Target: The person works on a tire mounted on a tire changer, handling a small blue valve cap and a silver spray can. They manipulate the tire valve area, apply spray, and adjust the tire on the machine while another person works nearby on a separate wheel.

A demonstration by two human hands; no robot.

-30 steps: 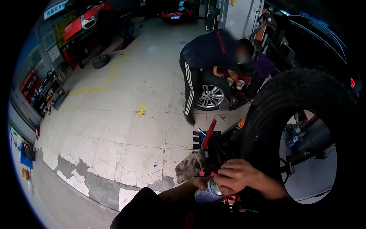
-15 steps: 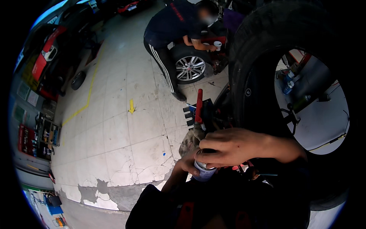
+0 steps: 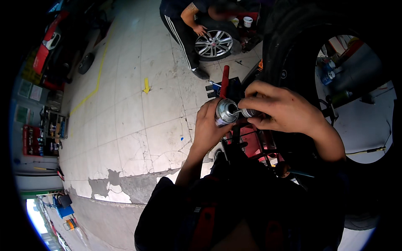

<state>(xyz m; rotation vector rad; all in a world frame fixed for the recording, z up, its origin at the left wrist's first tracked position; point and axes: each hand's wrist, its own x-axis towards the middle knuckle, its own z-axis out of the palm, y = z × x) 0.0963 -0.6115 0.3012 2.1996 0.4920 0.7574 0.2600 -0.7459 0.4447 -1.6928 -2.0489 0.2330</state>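
Note:
A small metal can is gripped in my left hand, whose fingers curl round its side. Its top tilts toward the right and shows a dark round mouth. My right hand pinches a ridged metal cap close beside that mouth. A thin stem runs from the cap to the can's opening; how far it reaches inside is hidden. Just beyond the can, a red handle stands up. To the right of my hands looms a large black tire.
Ahead, a co-worker bends over a wheel with silver spokes, one hand on it. A white tub stands beyond that wheel. Red metal machine parts lie below my hands. At far left is a shelf rack.
Both hands have risen with the can, away from my body. The cap, earlier under my right hand on the can, is now off to the side. The co-worker's hand has moved onto the wheel.

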